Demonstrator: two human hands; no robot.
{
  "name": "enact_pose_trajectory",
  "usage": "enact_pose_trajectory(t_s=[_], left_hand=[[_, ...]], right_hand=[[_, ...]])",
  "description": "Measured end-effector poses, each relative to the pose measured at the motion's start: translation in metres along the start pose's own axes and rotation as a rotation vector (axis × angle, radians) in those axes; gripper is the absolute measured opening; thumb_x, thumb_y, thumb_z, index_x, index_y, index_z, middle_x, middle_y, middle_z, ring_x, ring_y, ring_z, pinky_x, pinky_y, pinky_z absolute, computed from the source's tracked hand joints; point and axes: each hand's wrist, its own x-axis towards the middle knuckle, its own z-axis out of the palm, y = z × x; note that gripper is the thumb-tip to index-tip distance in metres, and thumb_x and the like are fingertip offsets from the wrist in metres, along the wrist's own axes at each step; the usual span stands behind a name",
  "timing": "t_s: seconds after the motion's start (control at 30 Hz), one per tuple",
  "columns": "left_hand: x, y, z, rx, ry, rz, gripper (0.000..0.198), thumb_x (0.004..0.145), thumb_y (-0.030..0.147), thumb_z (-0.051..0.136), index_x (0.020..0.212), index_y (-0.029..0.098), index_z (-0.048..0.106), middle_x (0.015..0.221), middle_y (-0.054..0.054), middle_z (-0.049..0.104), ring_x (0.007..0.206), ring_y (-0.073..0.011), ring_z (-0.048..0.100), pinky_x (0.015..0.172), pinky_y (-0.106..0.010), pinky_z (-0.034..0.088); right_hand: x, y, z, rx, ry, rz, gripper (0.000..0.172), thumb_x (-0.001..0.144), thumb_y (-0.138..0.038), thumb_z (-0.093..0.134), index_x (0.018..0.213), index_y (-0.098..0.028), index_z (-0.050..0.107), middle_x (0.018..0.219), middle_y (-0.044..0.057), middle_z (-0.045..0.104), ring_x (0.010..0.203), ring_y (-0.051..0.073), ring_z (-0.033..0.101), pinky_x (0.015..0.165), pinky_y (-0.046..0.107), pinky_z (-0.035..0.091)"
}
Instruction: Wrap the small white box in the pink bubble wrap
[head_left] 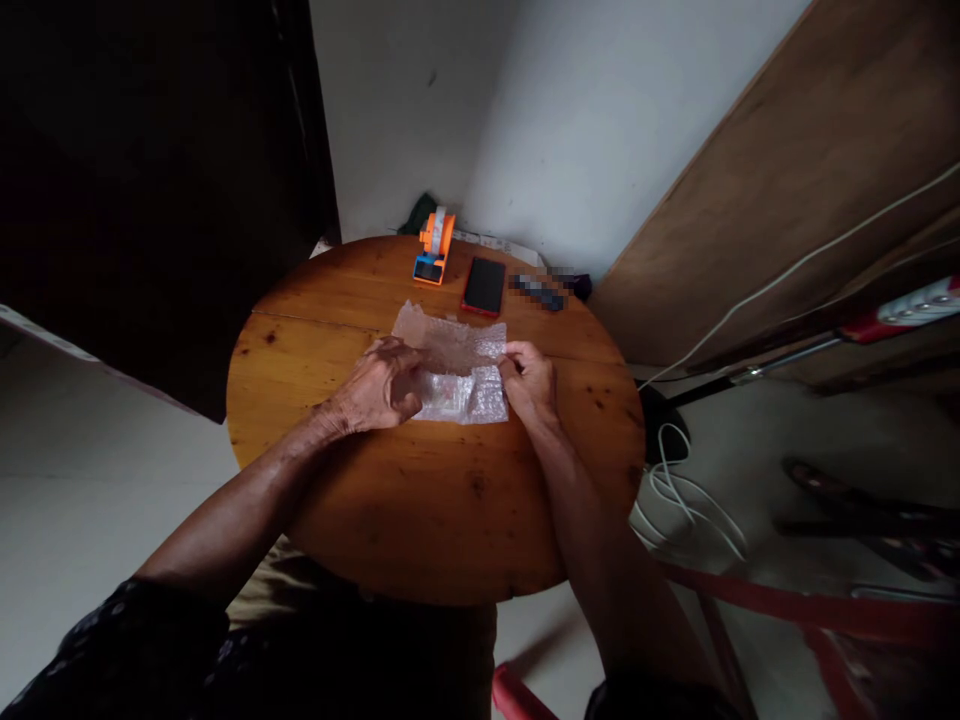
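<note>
A sheet of clear bubble wrap (450, 340) lies on the round wooden table, its near part folded over. Inside the fold, a flat pale item (448, 392) shows through; its kind cannot be made out. My left hand (381, 385) is curled around the left side of the wrap, thumb near the front edge and fingers bent over the top. On the right side, my right hand (531, 378) pinches the wrap's edge between thumb and forefinger.
On the wooden table (480, 520), an orange and blue tape dispenser (435, 245), a red-edged phone (484, 286) and a blurred dark item (537, 292) stand toward the back wall. White cable (675, 490) coils on the floor at right, near a red chair frame (787, 600).
</note>
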Motion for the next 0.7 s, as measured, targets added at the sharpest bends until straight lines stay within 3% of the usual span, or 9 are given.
enact_pose_trajectory(t_s=[0.1, 0.2, 0.33, 0.47, 0.6, 0.7], left_hand=[[-0.005, 0.008, -0.012, -0.142, -0.036, -0.037, 0.043, 0.068, 0.022, 0.062, 0.107, 0.019, 0.078, 0.103, -0.01, 0.077, 0.093, -0.0273, 0.069, 0.089, -0.043, 0.055], [-0.012, 0.021, -0.027, -0.346, -0.149, -0.099, 0.032, 0.076, 0.023, 0.062, 0.102, 0.019, 0.08, 0.098, -0.008, 0.078, 0.084, -0.0219, 0.07, 0.075, -0.034, 0.057], [-0.014, 0.035, -0.033, -0.566, -0.495, -0.036, 0.038, 0.074, 0.022, 0.067, 0.11, 0.024, 0.079, 0.111, -0.008, 0.078, 0.069, -0.0165, 0.067, 0.062, -0.028, 0.055], [-0.012, 0.042, -0.019, -0.559, -0.787, 0.043, 0.055, 0.067, 0.012, 0.067, 0.118, 0.029, 0.077, 0.103, -0.004, 0.079, 0.059, -0.0145, 0.062, 0.052, -0.025, 0.048], [-0.015, 0.042, -0.006, -0.612, -0.819, 0.096, 0.052, 0.068, 0.014, 0.068, 0.117, 0.031, 0.077, 0.102, -0.003, 0.078, 0.059, -0.0143, 0.061, 0.051, -0.024, 0.047], [-0.016, 0.04, -0.005, -0.628, -0.653, 0.014, 0.039, 0.073, 0.019, 0.07, 0.11, 0.026, 0.077, 0.083, -0.001, 0.076, 0.057, -0.0124, 0.059, 0.051, -0.022, 0.045]], right_hand=[[0.0, 0.001, 0.001, -0.014, 0.014, 0.002, 0.021, 0.083, -0.033, 0.055, 0.097, -0.024, 0.068, 0.088, 0.005, 0.077, 0.078, 0.023, 0.069, 0.073, 0.035, 0.05], [0.0, 0.002, 0.003, -0.038, 0.021, 0.027, 0.022, 0.083, -0.031, 0.055, 0.098, -0.024, 0.068, 0.089, 0.006, 0.077, 0.076, 0.023, 0.069, 0.074, 0.036, 0.05], [0.001, 0.004, 0.003, -0.068, 0.009, 0.046, 0.023, 0.083, -0.031, 0.055, 0.099, -0.024, 0.069, 0.089, 0.005, 0.077, 0.076, 0.023, 0.068, 0.074, 0.035, 0.05], [0.001, 0.005, 0.002, -0.086, 0.014, 0.028, 0.024, 0.083, -0.034, 0.057, 0.101, -0.024, 0.069, 0.091, 0.005, 0.078, 0.079, 0.023, 0.069, 0.075, 0.036, 0.05], [0.001, 0.005, 0.001, -0.114, 0.013, 0.032, 0.024, 0.083, -0.036, 0.058, 0.102, -0.025, 0.069, 0.094, 0.005, 0.078, 0.082, 0.024, 0.07, 0.075, 0.036, 0.051], [0.001, 0.003, 0.0, -0.152, 0.022, 0.028, 0.025, 0.081, -0.032, 0.061, 0.104, -0.027, 0.068, 0.094, 0.004, 0.078, 0.08, 0.025, 0.069, 0.074, 0.037, 0.05]])
